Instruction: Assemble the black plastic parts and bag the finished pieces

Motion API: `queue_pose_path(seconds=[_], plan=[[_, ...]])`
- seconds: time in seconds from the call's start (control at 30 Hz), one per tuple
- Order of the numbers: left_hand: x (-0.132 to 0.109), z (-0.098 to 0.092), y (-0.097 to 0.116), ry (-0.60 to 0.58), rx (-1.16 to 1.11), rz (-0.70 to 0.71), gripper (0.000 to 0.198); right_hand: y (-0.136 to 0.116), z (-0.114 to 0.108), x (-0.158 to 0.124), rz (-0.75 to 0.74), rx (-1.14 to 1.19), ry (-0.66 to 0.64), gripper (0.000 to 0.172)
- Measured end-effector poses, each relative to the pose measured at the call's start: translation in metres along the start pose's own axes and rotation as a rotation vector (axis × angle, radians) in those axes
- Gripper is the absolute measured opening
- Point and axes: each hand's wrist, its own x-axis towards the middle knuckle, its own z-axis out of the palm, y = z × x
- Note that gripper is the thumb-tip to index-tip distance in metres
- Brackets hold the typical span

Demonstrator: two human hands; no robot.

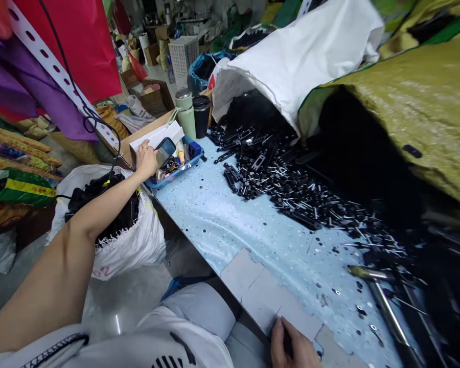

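My left hand [147, 162], a ring on one finger, stretches out to a blue plastic basket [180, 173] at the table's far left corner. Its bent fingers close at the edge of a dark phone [166, 149], which leans in the basket; the grip is partly hidden. Behind the hand lies a white box [168, 134]. My right hand [293, 345] rests low at the table's near edge, over a grey cardboard sheet [266, 286]. Thumb and fingers are curled together, and what they hold, if anything, is hidden.
A heap of black parts and metal pins [276, 179] spills from a white sack [299, 56] and a yellow sack [414, 102]. A hammer [387, 301] lies at right. A green flask [186, 115] and black cup [202, 115] stand behind the basket. A filled sack [138, 245] stands beside the table.
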Motion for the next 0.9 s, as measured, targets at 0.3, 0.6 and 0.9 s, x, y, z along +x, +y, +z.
queue_pose_path(seconds=[0.3, 0.6, 0.9], plan=[[-0.065, -0.098, 0.058, 0.049, -0.733, -0.054, 0.038, -0.068, -0.013, 0.078, 0.178, 0.795, 0.052, 0.014], [-0.248, -0.132, 0.171, -0.308, -1.681, -0.434, 0.035, -0.147, 0.005, 0.099, 0.179, 1.340, -0.067, 0.056], [-0.285, -0.129, 0.181, -0.373, -1.832, -0.534, 0.036, -0.140, -0.002, 0.062, 0.427, 1.321, 0.124, 0.040]])
